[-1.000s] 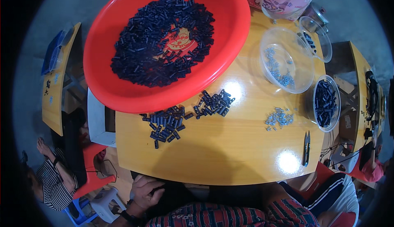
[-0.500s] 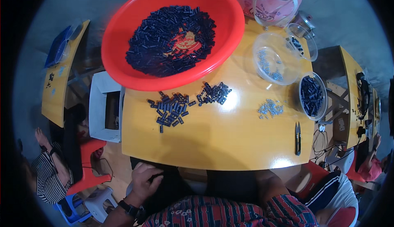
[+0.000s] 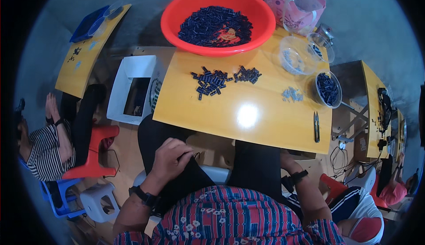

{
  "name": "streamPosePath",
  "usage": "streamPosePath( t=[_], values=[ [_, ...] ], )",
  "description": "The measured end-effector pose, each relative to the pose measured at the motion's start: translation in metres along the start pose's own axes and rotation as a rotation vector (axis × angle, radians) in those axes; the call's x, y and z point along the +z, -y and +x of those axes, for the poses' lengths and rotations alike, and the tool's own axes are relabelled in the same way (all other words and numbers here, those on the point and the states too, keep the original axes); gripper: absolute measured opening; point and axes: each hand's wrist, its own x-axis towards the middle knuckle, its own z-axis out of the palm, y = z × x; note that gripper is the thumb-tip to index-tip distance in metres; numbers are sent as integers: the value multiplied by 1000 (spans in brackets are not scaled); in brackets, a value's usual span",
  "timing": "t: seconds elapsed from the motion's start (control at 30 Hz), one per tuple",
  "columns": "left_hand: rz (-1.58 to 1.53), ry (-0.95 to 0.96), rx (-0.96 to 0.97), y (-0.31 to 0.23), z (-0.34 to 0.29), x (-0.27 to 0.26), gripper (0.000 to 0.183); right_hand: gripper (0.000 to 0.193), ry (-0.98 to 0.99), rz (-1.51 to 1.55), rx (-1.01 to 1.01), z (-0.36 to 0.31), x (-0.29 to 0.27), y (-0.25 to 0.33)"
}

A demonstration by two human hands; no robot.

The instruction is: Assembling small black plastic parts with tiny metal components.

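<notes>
My left hand (image 3: 171, 158) rests over my left thigh, below the table's near edge. Its fingers are loosely bent, the thumb stands apart, and nothing shows in it. On the other side, my right hand (image 3: 288, 163) lies low beside my right thigh; its fingers are hidden at the table edge. Neither hand touches the parts on the yellow table (image 3: 203, 116). There lie a loose pile of small black plastic pieces (image 3: 211, 82), a smaller black pile (image 3: 248, 74) and a scatter of small silvery pieces (image 3: 292, 95).
A red basin (image 3: 172, 26) of black pieces stands at the back. On the right are a clear tub of black pieces (image 3: 327, 88), a clear bowl (image 3: 294, 57), thread snips (image 3: 316, 127) and a pink bag (image 3: 296, 6). People sit left and right; a white box (image 3: 118, 94) stands left.
The view has tipped, so table and basin sit higher and more of my lap shows. More of my right forearm is visible. The piles look unchanged.
</notes>
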Motion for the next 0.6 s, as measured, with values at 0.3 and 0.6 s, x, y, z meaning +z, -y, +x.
streamPosePath(
  t=[0.3, 0.6],
  values=[
    [-88, -138, 284, -21, 28, 17, 9, 25, -200, -66, 66, -85, -105, 99],
    [-112, -366, 166, -13, 58, 43, 11, 18, -770, 446, -450, 14, -155, 186]
  ],
)
